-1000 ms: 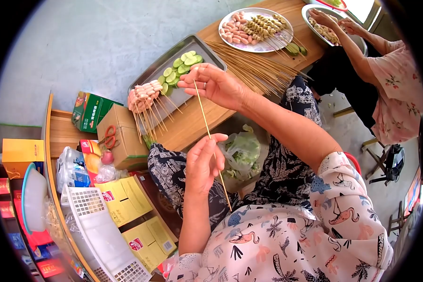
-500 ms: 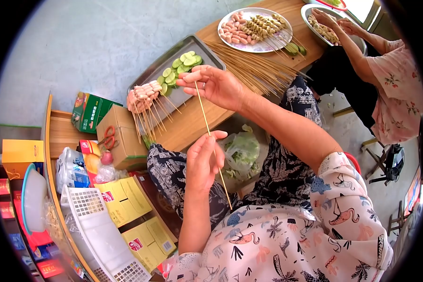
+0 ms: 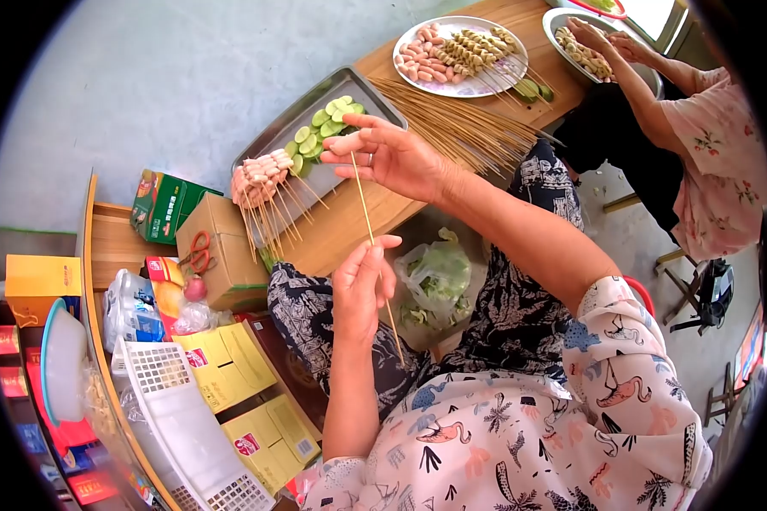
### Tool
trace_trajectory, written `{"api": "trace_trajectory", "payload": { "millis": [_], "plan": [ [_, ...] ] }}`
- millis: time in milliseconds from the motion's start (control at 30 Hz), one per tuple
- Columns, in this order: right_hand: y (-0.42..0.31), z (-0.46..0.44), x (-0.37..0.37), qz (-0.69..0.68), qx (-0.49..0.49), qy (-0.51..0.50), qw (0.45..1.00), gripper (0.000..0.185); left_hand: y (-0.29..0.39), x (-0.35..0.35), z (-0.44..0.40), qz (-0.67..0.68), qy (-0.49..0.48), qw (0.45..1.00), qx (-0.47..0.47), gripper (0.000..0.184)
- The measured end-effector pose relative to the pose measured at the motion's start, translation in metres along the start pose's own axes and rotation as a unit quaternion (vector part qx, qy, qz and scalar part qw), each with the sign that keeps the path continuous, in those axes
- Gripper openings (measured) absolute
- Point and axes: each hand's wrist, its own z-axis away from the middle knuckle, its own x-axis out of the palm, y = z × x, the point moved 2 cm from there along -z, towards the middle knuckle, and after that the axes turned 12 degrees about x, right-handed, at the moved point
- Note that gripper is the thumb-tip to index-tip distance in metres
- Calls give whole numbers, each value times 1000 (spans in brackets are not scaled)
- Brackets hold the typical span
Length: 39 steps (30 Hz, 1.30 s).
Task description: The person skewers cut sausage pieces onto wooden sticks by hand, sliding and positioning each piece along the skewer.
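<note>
A thin wooden skewer (image 3: 366,204) slants between my two hands, its top end near the fingers of my right hand. My left hand (image 3: 362,285) is closed round the skewer's lower half, and the lower end sticks out below it. My right hand (image 3: 396,157) has its fingers spread, palm turned towards the skewer; whether they touch the tip is not clear. Beyond my right hand, green slices (image 3: 302,140) and pink skewered pieces (image 3: 262,170) lie on a metal tray (image 3: 320,175). Many bare skewers (image 3: 464,123) lie on the wooden table (image 3: 349,228).
A white plate (image 3: 439,83) holds sausages and skewered food. At right, a co-worker's hands (image 3: 605,43) are over a metal bowl (image 3: 654,81). A bag of greens (image 3: 435,272) is between my knees. Scissors (image 3: 198,253) lie on a cardboard box (image 3: 234,260); a white basket (image 3: 179,422) stands at left.
The fingers of my right hand have spread wider. My left hand has shifted slightly left, and the skewer's lower end has moved up and left with it.
</note>
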Motion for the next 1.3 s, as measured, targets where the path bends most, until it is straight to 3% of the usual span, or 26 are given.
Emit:
{"api": "trace_trajectory", "payload": {
  "millis": [200,433,600,700,867,1033,1200,1300],
  "plan": [
    [4,0,-6,-7,58,-31,998,49,-1,3,2,-24,-9,1000,-3,34],
    [9,3,-2,-18,88,-29,995,47,-2,2,2,-34,-14,999,0,33],
    [12,8,4,145,110,40,983,48,-2,-3,1,-41,-3,999,-4,34],
    [22,11,4,205,110,30,972,47,-1,-7,-2,-40,9,999,-8,33],
    [35,15,0,235,130,-10,963,46,-7,-18,-13,-36,19,999,1,32],
    [29,16,-2,208,173,36,962,50,-12,-17,-17,-26,30,999,-4,27],
    [31,21,-5,237,140,3,961,49,-8,-38,-13,-23,25,999,27,24],
    [32,19,-14,257,160,72,950,41,-2,-75,-13,92,70,991,60,25]
  ]
}}
